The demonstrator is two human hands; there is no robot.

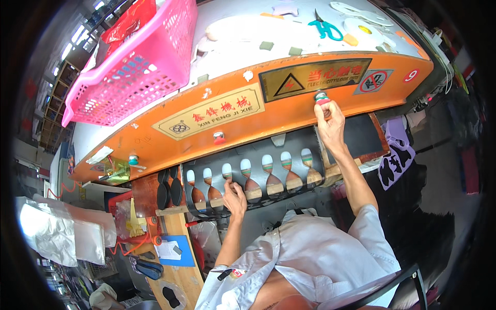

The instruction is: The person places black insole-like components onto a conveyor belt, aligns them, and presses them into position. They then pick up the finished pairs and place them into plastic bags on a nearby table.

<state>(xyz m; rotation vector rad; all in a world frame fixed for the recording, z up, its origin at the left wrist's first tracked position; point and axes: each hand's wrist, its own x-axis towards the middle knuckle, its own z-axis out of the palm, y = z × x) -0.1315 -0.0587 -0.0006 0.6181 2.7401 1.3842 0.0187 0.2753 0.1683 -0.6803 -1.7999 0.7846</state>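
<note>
A black sheet (253, 168) with a row of several sole-shaped cutouts lies below the front of the orange machine (289, 113). My left hand (235, 199) is on this sheet, its bent fingers gripping at the edge of a cutout left of the middle. Through the cutouts show pale, green-striped and reddish-brown patches. Up and to the right, my right hand (331, 124) has its fingers closed around a red push button (321, 99) with a green collar on the machine's front.
A pink basket (134, 72) stands on the machine's top at the left. Teal-handled scissors (326, 28) lie there at the right. Black sole-shaped pieces (169, 191) sit left of the sheet. A purple cut-out sheet (397, 155) hangs at the right, and a blue clipboard (177, 251) lies lower left.
</note>
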